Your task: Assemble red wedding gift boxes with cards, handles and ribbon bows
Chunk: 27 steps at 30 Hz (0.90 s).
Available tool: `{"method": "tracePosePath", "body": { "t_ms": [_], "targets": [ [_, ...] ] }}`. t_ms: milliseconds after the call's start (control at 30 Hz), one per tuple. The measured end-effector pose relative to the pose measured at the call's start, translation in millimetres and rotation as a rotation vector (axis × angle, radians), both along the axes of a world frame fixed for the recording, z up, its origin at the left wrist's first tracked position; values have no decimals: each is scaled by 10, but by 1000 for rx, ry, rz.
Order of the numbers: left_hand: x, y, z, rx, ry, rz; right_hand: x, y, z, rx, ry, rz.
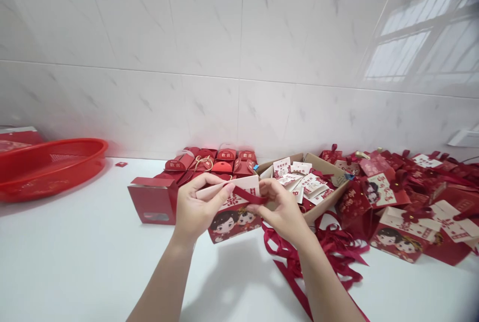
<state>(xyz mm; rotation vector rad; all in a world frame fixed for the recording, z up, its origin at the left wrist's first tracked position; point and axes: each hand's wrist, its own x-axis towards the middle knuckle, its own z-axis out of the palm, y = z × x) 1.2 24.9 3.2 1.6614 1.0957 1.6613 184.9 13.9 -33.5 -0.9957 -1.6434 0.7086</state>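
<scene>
Between my hands, above the white table, is a red and cream gift box [232,225] printed with two cartoon figures. My left hand [200,202] grips its cream upper edge at the left, thumb in front. A dark red ribbon [245,195] runs across the front of the box from my left thumb to my right fingers. My right hand [279,207] pinches the ribbon at the right side of the box. Below my right wrist lies a tangled heap of loose red ribbons [333,252]. How the ribbon passes behind the cream edge is hidden.
A cardboard carton [331,196] of printed cards stands behind my right hand. Finished-looking red boxes [400,237] pile up at the right. Rows of red boxes [224,155] sit by the wall, with a plain red box [153,202] in front. A red plastic basket [52,170] is at the left.
</scene>
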Motion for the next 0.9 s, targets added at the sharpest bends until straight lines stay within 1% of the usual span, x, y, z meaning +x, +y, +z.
{"method": "tracePosePath", "body": {
  "t_ms": [133,333,433,567,667,733,767,833,900],
  "targets": [
    [-13,34,-23,4,21,-13,-9,22,-29,-37,135,-14],
    [-28,58,-54,23,48,-11,103,-18,65,-38,131,-14],
    [-30,54,-58,49,110,-30,132,-37,101,-22,206,-4],
    [-1,37,-68,116,242,-137,143,-74,115,97,377,-91],
    [45,18,-92,214,328,-261,130,-112,103,168,499,-167],
    [71,0,-113,270,356,-348,110,-141,92,242,554,-215],
    [80,-11,-122,293,360,-389,97,-155,87,300,576,-233],
    [94,-34,-141,344,360,-442,75,-179,75,461,592,-280],
    [109,-52,-158,410,373,-455,66,-195,64,634,512,-339]
  ]
}}
